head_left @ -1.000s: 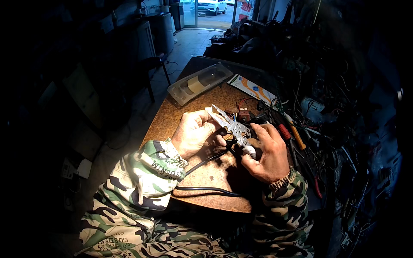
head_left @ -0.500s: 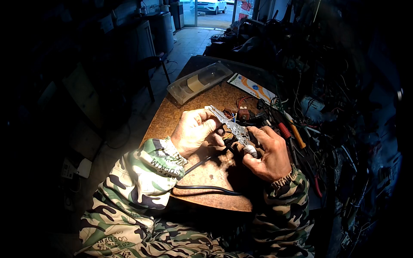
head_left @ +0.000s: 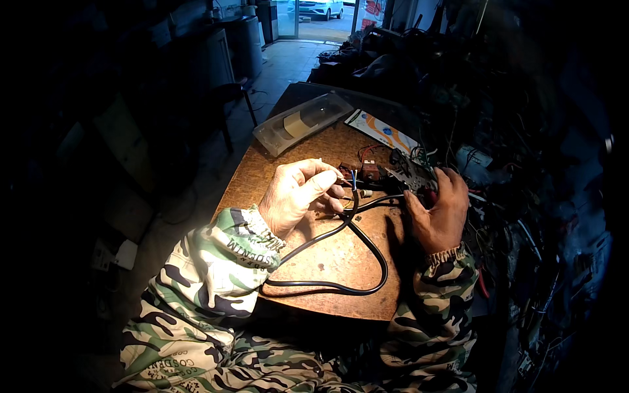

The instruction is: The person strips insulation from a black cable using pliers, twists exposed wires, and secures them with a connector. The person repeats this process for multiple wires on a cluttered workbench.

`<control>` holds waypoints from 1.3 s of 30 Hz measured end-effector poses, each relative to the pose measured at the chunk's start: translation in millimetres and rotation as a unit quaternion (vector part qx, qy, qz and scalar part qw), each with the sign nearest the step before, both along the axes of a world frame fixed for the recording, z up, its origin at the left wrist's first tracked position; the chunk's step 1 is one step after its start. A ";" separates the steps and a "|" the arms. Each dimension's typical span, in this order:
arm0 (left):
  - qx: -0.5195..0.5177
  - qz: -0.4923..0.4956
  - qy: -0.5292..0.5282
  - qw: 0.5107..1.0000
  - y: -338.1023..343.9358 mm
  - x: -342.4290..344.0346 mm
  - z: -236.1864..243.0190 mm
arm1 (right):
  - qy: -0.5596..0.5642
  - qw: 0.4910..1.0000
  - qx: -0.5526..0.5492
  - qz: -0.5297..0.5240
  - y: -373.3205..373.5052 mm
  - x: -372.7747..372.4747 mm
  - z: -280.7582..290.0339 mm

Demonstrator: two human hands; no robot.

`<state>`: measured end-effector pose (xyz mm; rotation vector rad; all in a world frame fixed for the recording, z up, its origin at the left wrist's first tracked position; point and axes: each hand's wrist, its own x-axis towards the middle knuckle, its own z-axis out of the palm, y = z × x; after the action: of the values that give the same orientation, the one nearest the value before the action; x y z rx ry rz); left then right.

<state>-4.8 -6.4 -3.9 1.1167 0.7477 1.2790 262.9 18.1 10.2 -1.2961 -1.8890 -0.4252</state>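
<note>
My left hand [head_left: 295, 196] is closed in a pinch on the thin stripped wire ends [head_left: 343, 177] of a black cable [head_left: 383, 262]; blue and brown insulation shows beside the fingertips. Farther right, my right hand [head_left: 439, 216] curls its fingers around the silver wire stripper [head_left: 409, 178] at the tool pile, its grip partly hidden. A small red-brown boxed component [head_left: 370, 171] with thin wires sits behind the cable. The cable loops over the worn wooden table [head_left: 246, 190].
A clear plastic tray [head_left: 272, 141] and a printed white-and-orange card [head_left: 386, 131] lie at the back. Dark tangled cables and tools [head_left: 498, 196] crowd the right side. A chair [head_left: 232, 98] stands left of the table; a glass doorway [head_left: 321, 26] is beyond.
My right hand has moved right and up with the wire stripper, away from my left hand, which still pinches the wire. More of the cable loop now shows.
</note>
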 end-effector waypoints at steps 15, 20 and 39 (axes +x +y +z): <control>0.047 -0.022 0.061 0.997 -1.7 7.0 5.1 | 0.427 0.711 -0.387 0.404 -13.5 -60.6 -6.5; -0.069 -0.046 0.071 0.994 -10.4 -2.5 20.6 | 0.255 0.880 -0.182 0.357 -15.6 -67.9 -6.7; -0.106 -0.109 0.056 0.987 -5.0 0.5 11.1 | 0.120 0.924 -0.045 0.359 -18.2 -68.4 -7.2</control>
<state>-4.3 -11.4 7.3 1.0704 0.8018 0.9356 194.5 -0.2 3.0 -0.5896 -2.0208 0.1987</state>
